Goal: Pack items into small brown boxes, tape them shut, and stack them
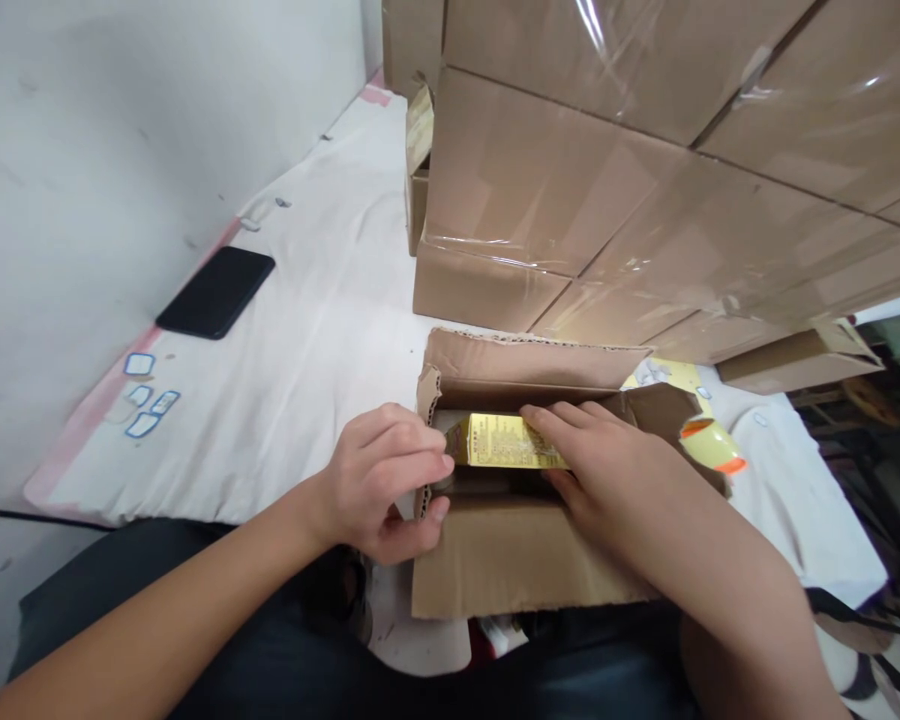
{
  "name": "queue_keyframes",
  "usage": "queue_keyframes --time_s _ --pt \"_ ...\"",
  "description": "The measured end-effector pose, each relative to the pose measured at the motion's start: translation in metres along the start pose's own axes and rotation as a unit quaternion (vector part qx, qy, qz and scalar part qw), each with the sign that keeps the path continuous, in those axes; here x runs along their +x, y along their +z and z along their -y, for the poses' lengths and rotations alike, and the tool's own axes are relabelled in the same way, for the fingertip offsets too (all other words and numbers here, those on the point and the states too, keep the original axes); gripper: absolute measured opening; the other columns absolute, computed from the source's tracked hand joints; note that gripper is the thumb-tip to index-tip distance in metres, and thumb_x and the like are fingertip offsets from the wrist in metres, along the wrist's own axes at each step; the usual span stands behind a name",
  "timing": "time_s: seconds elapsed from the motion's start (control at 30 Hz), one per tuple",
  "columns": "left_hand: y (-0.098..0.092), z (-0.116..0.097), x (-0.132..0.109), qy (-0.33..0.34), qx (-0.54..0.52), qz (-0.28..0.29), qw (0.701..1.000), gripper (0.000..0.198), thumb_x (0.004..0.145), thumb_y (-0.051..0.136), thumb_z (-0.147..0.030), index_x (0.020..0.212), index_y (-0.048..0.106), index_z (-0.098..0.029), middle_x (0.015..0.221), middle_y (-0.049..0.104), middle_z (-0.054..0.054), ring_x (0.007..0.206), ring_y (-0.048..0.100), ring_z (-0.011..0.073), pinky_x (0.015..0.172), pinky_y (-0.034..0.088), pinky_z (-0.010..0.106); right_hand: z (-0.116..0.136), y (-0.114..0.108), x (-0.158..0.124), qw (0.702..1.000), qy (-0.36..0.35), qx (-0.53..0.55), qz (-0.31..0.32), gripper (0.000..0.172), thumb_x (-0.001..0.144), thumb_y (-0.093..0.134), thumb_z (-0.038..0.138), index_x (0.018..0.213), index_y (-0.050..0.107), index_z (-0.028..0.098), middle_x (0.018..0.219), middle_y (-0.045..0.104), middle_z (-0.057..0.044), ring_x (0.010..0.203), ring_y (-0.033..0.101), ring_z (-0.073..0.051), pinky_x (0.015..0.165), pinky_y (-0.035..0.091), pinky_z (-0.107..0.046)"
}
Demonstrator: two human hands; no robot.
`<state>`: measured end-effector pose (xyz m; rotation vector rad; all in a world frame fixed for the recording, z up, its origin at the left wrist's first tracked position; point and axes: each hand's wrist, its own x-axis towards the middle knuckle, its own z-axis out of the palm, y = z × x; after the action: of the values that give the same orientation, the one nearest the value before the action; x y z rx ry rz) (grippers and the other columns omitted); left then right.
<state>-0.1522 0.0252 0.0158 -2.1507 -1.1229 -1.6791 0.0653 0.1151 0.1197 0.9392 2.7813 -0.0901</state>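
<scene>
An open brown cardboard box (525, 560) lies in front of me with its flaps spread. Inside its mouth is a small yellow printed box (514, 442). My right hand (607, 470) reaches over the carton from the right, its fingers wrapped round the right end of the yellow box. At the carton's left edge is my left hand (390, 483), fingers curled and apart, beside the left end of the yellow box. Nothing shows between the fingers of my left hand.
Stacked, taped cartons (540, 180) rise behind the open box. A black phone (216, 292) lies on the white cloth (322, 330) at the left, near several small stickers. A yellow-green object with orange spots (712, 445) sits right of the box.
</scene>
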Motion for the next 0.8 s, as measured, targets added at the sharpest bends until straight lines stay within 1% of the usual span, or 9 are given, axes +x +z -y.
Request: queue_keyframes --time_s 0.13,0.27,0.43,0.53,0.7,0.8 --pt "0.0001 0.0005 -0.0006 0.002 -0.010 0.003 1.000 0.031 0.070 0.060 -0.018 0.100 0.054 -0.021 0.083 0.066 0.003 0.069 0.058 0.0160 0.059 0.052 0.031 0.0052 -0.0012 0.0028 1.000 0.001 0.002 0.008 0.042 0.087 0.051 0.009 0.125 0.059 0.024 0.113 0.068 -0.009 0.106 0.061 -0.027 0.079 0.052 -0.036" --pt "0.0001 0.0003 0.0002 0.005 -0.013 0.009 1.000 0.032 0.070 0.061 -0.016 0.101 0.055 -0.019 0.085 0.066 0.004 0.072 0.060 0.0160 0.062 0.053 0.032 0.0099 0.0009 0.0056 1.000 0.004 -0.011 0.010 0.047 0.086 0.049 0.005 0.128 0.058 0.022 0.116 0.067 -0.010 0.109 0.060 -0.027 0.077 0.052 -0.035" --pt "-0.0006 -0.0010 0.0013 0.001 0.003 0.008 1.000 0.030 0.071 0.059 -0.018 0.100 0.054 -0.021 0.083 0.067 0.002 0.071 0.059 0.0158 0.060 0.053 0.032 0.0070 0.0031 0.0047 1.000 0.003 -0.015 0.009 0.051 0.085 0.049 0.005 0.132 0.056 0.023 0.116 0.067 -0.010 0.109 0.059 -0.027 0.073 0.052 -0.033" --pt "-0.0008 -0.0011 0.0015 -0.001 0.006 0.008 1.000 0.030 0.071 0.059 -0.018 0.100 0.054 -0.021 0.083 0.067 0.002 0.071 0.060 0.0160 0.061 0.053 0.032 0.0047 0.0026 0.0043 1.000 0.006 -0.012 0.010 0.050 0.085 0.048 0.005 0.131 0.056 0.022 0.117 0.066 -0.011 0.109 0.059 -0.027 0.075 0.052 -0.034" --pt "-0.0007 -0.0005 0.0022 0.005 0.003 0.014 1.000 0.029 0.071 0.059 -0.018 0.099 0.055 -0.021 0.082 0.067 0.003 0.069 0.060 0.0159 0.060 0.053 0.031 0.0023 -0.0001 0.0061 1.000 -0.017 0.003 0.014 0.046 0.086 0.048 0.005 0.126 0.059 0.023 0.117 0.066 -0.010 0.110 0.057 -0.028 0.079 0.053 -0.036" --pt "-0.0012 -0.0004 0.0024 0.004 0.003 0.015 1.000 0.028 0.071 0.059 -0.018 0.099 0.055 -0.021 0.082 0.068 0.003 0.069 0.060 0.0160 0.059 0.052 0.031 0.0003 -0.0008 0.0066 1.000 -0.019 0.008 0.013 0.047 0.086 0.048 0.006 0.128 0.058 0.023 0.117 0.066 -0.009 0.110 0.057 -0.028 0.079 0.053 -0.037"
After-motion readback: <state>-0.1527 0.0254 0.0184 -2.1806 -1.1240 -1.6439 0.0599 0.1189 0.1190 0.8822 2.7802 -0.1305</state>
